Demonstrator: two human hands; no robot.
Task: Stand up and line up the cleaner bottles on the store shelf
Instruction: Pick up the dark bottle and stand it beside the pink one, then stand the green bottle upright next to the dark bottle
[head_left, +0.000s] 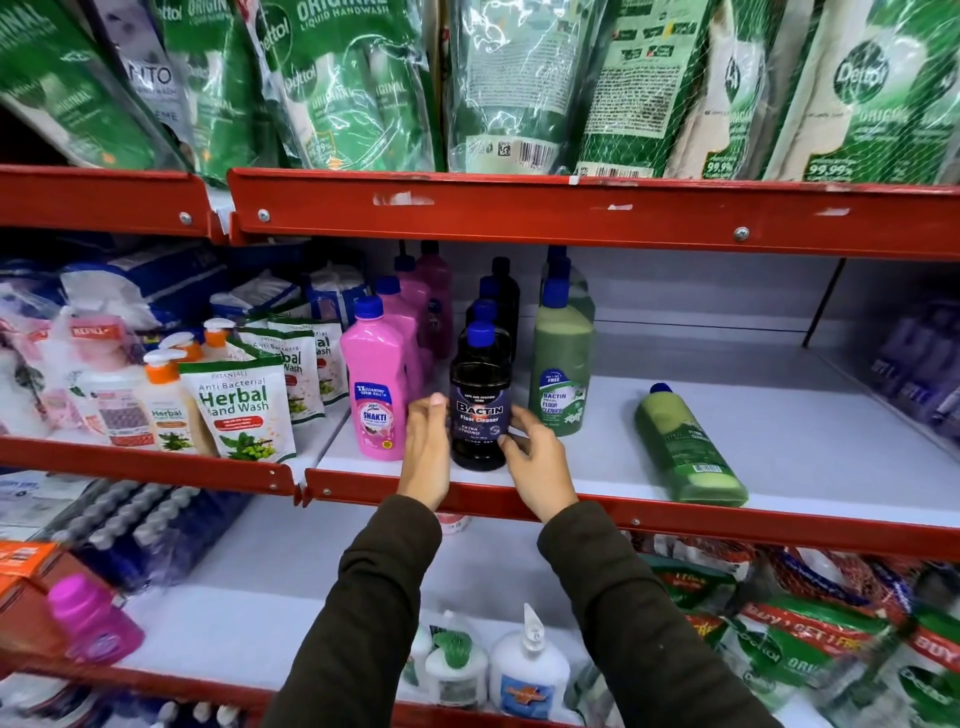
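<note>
A dark Bactin floor cleaner bottle (478, 400) with a blue cap stands upright at the front of the middle shelf (613, 499). My left hand (426, 452) presses its left side and my right hand (535, 462) wraps its right side. More dark bottles (493, 306) stand in a row behind it. To the left runs a row of pink Shakti bottles (376, 384). To the right stand upright green bottles (562, 358). One green bottle (688, 447) lies on its side further right, cap pointing to the back.
Herbal hand wash pouches (239, 410) and pump bottles (166, 400) fill the shelf section to the left. Green refill pouches (519, 83) hang over the red rail (571, 213) above. White bottles (524, 665) stand on the lower shelf. Purple packs (919, 364) sit at the far right.
</note>
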